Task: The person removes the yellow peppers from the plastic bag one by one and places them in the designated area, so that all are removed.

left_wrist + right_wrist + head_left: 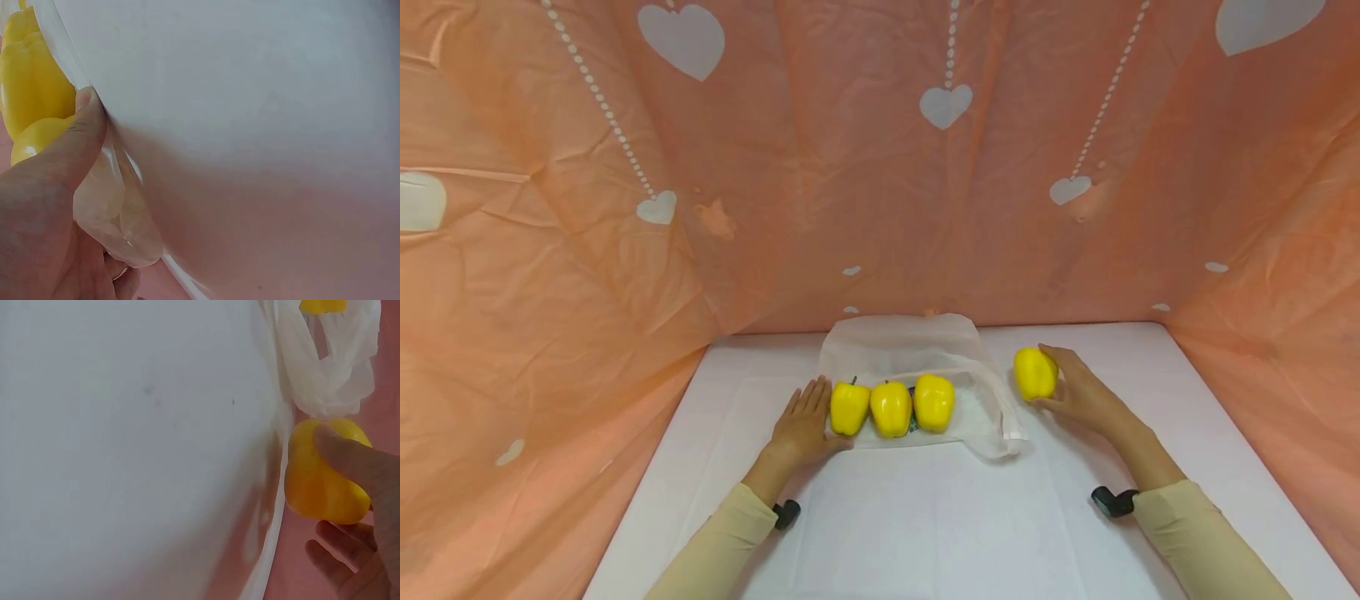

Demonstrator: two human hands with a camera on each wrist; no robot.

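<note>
Three yellow bell peppers stand in a row on a thin white plastic bag (895, 342): a left pepper (849, 408), a middle pepper (891, 409) and a right pepper (934, 403). My left hand (801, 427) lies at the bag's left side, fingers extended beside the left pepper. Its thumb (84, 134) touches the bag's edge in the left wrist view. Off to the bag's right, my right hand (1078, 396) holds a fourth yellow bell pepper (1034, 374) between thumb and fingers. The right wrist view shows this pepper (325, 481) close to the bag's opening (322, 369).
A white cloth covers the table (895, 517). Behind it and on both sides hangs an orange curtain (865, 192) with white hearts. Part of a dark printed mark (913, 421) shows on the bag between the middle and right peppers.
</note>
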